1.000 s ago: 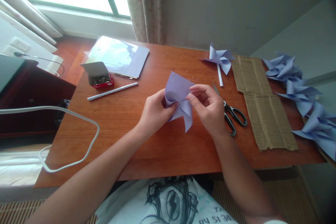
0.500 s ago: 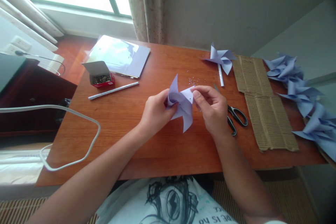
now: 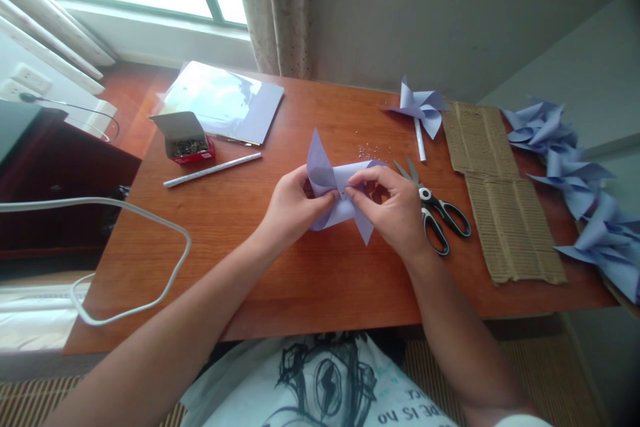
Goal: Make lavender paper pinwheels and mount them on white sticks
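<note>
Item: lilac paper pinwheel (image 3: pixel 334 195), half folded, held just above the middle of the wooden table (image 3: pixel 310 280). My left hand (image 3: pixel 293 207) pinched its left side, fingers closed on the paper; my right hand (image 3: pixel 395 210) pressed folded tips down at its centre, thumb and forefinger closed on them. One blade stood up behind my left hand, another pointed toward me.

Just beside my right hand: black-handled scissors (image 3: pixel 435 210), blades apart. Behind it: scattered small pins (image 3: pixel 369 149). Further right: corrugated cardboard (image 3: pixel 500 207), reaching the table's near edge. Left: white stick (image 3: pixel 213 170), red pin box (image 3: pixel 186 143). Bare tabletop lay between my hands and the near edge.
</note>
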A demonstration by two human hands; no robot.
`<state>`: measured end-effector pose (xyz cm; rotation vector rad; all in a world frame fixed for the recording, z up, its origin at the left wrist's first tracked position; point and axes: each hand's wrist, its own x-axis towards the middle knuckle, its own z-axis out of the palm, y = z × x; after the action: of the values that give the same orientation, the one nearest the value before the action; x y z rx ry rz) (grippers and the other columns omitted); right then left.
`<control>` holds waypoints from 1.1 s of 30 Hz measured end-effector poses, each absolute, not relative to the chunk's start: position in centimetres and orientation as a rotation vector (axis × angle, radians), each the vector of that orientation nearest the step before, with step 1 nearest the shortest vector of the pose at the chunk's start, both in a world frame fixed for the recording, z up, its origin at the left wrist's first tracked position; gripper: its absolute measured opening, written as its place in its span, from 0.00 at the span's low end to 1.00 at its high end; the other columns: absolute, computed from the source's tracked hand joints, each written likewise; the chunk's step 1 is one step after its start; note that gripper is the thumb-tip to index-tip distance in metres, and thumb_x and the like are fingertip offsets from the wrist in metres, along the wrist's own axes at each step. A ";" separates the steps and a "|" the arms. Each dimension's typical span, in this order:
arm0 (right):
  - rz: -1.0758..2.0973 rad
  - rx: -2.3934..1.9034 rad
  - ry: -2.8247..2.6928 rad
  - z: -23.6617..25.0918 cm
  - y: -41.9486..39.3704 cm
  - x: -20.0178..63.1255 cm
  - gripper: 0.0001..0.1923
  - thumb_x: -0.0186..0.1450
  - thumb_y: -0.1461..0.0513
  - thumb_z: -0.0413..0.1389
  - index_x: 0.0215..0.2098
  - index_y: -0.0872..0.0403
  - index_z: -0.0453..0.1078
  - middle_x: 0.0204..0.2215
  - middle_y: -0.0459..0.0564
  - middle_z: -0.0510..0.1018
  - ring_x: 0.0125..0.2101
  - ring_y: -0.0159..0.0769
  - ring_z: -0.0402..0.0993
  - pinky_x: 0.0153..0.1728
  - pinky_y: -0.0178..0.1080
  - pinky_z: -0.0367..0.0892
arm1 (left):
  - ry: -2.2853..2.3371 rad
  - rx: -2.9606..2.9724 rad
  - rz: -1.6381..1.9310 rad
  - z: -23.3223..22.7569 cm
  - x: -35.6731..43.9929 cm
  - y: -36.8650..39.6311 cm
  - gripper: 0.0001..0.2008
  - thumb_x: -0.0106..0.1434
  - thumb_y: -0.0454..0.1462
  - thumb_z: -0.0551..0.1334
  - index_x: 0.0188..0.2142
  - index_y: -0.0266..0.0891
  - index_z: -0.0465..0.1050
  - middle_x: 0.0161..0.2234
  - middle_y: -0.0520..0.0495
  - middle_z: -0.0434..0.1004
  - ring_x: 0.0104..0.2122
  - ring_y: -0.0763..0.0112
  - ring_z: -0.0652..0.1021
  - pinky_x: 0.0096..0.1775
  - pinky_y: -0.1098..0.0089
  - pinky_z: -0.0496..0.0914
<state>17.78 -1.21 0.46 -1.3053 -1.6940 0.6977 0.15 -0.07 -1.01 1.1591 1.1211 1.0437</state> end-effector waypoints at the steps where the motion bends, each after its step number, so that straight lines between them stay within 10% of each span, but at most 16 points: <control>1: 0.687 -1.305 -1.705 0.5 -1.2 17.8 0.05 0.61 0.67 0.64 0.34 0.51 0.77 0.30 0.43 0.79 0.28 0.32 0.71 0.29 0.36 0.64 | 1.111 1.146 1.041 -0.9 0.2 -0.1 0.10 0.52 0.35 0.71 0.33 0.36 0.75 0.31 0.51 0.80 0.30 0.69 0.78 0.32 0.73 0.71; 20: 0.435 -1.212 -1.879 0.9 -1.3 17.7 0.05 0.67 0.65 0.60 0.36 0.47 0.76 0.31 0.47 0.79 0.33 0.40 0.73 0.36 0.43 0.69 | 1.148 0.969 1.018 -0.1 0.2 -0.3 0.14 0.48 0.36 0.74 0.34 0.34 0.77 0.32 0.48 0.82 0.31 0.67 0.79 0.33 0.71 0.72; 33: 0.957 -1.156 -1.287 0.2 -0.5 18.9 0.05 0.67 0.57 0.61 0.36 0.49 0.77 0.30 0.45 0.80 0.26 0.32 0.73 0.26 0.36 0.67 | 1.043 0.740 1.092 0.6 -0.5 0.0 0.16 0.47 0.35 0.76 0.35 0.36 0.78 0.33 0.48 0.83 0.31 0.67 0.80 0.33 0.72 0.72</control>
<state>18.93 -0.51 0.15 -1.1559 -1.2865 0.9567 -0.55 -0.02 0.61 0.7404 1.0429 1.0924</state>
